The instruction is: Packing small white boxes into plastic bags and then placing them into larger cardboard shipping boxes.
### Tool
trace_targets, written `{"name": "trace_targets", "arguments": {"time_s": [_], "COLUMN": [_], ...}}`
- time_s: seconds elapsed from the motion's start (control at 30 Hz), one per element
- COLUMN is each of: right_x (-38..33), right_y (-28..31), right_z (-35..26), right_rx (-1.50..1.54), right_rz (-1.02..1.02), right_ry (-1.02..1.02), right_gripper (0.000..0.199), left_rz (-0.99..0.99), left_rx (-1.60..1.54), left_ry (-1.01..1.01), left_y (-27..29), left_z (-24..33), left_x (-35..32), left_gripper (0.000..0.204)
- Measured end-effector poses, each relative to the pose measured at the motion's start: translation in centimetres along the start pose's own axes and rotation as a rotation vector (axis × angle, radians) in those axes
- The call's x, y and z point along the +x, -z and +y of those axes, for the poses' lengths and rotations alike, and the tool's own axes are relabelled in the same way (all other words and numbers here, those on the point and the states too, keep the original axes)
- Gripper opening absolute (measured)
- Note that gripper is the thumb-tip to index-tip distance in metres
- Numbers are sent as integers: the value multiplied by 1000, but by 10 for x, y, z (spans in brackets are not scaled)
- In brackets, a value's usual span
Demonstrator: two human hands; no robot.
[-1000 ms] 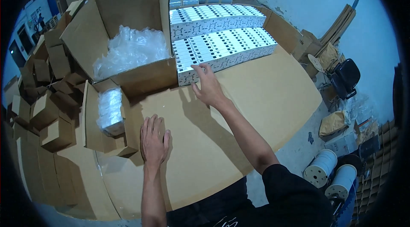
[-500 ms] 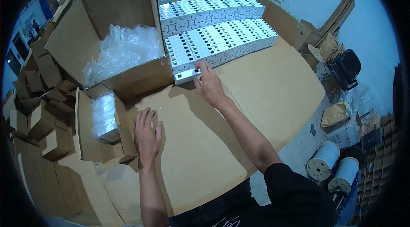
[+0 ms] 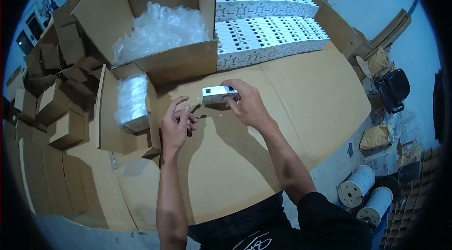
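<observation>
A small white box with dark square marks is gripped at its right end by my right hand, thumb in front and fingers behind. It is held over the brown tabletop. My left hand hangs just left of the box, fingers apart and curved, holding nothing. Behind the box stand long rows of similar white boxes. Beside my left hand is a small open carton containing a stack wrapped in clear plastic.
A large open carton full of clear plastic bags rises behind the small carton. Several empty brown cartons crowd the left side. To the right, off the table, are white cable reels and a black chair.
My right hand has drawn the white box away from the front of the rows toward me. My left hand has risen off the tabletop toward the box. The view has shifted left.
</observation>
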State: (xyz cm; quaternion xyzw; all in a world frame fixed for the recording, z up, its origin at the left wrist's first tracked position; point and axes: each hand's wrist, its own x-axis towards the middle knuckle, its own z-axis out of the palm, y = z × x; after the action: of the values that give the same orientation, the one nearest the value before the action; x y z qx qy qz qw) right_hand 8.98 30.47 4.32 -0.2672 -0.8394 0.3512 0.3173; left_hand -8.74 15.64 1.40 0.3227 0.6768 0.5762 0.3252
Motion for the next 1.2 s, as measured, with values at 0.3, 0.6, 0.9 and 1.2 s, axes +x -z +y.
{"name": "trace_targets", "arguments": {"time_s": [0.3, 0.6, 0.9, 1.2], "right_x": [-10, -11, -12, -15], "right_y": [-32, -73, -63, -47], "right_z": [-24, 24, 21, 19], "right_rx": [255, 614, 319, 198], "right_rz": [-13, 55, 76, -63], "right_ry": [38, -99, -94, -147], "right_gripper": [21, 16, 34, 44], "left_rz": [-7, 156, 101, 19], "left_rx": [-294, -269, -191, -131], "left_ry": [-48, -193, -213, -136], "left_y": [6, -2, -1, 0], "left_z": [-16, -22, -29, -34], "left_x": [8, 12, 11, 8], "left_gripper": [33, 47, 43, 42]}}
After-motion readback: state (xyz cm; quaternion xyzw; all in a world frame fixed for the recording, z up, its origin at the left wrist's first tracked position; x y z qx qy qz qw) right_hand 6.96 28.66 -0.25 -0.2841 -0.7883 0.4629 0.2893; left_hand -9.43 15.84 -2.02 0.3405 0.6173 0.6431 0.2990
